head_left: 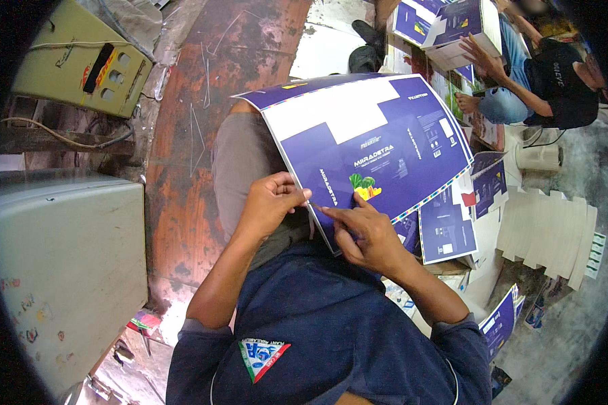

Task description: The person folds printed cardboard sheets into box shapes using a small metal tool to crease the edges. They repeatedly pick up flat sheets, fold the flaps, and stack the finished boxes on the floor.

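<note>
A large blue-and-white printed cardboard sheet (pixel 412 152) lies tilted across my lap, with vegetable pictures on it and a colour strip along its right edge. My left hand (pixel 274 206) is closed on its left edge, thumb and fingers pinching it. Over the sheet's near left part rests my right hand (pixel 370 235), with its fingers spread. One finger points toward the left thumb, another lies beside the vegetable picture. The underside of the sheet is hidden, and I cannot make out anything small between the fingertips.
More printed sheets (pixel 447 233) are stacked to the right, beside a pile of notched pale card (pixel 547 229). At the upper right a person (pixel 564 84) has a hand on a stack of sheets. A green metal box (pixel 81 57) and a pale cabinet (pixel 67 263) stand left.
</note>
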{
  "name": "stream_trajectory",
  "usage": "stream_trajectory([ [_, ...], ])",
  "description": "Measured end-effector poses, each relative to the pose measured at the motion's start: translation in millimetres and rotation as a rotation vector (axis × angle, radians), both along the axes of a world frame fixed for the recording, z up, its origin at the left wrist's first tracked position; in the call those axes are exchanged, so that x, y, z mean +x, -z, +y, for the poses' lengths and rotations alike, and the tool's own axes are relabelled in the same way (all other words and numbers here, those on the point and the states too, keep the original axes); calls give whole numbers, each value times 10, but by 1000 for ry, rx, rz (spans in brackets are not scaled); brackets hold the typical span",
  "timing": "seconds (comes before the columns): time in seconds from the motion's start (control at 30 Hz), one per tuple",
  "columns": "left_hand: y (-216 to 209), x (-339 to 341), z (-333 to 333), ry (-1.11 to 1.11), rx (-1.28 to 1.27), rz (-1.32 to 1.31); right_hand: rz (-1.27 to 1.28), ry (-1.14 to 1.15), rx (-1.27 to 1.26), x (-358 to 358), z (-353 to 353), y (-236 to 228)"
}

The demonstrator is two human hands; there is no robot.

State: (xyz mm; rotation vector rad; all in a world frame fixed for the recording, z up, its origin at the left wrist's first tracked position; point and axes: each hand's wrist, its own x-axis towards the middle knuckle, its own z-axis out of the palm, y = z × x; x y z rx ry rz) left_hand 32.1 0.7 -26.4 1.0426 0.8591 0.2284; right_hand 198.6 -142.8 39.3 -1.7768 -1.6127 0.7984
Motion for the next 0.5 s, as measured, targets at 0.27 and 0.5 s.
stream_trajectory([
  [0.27, -78, 22, 22, -6, 16, -3, -51, -46, 20, -18, 37, -38],
  [0.5, -138, 45, 22, -13, 5, -29, -113, -209, -73, 26, -52, -158],
])
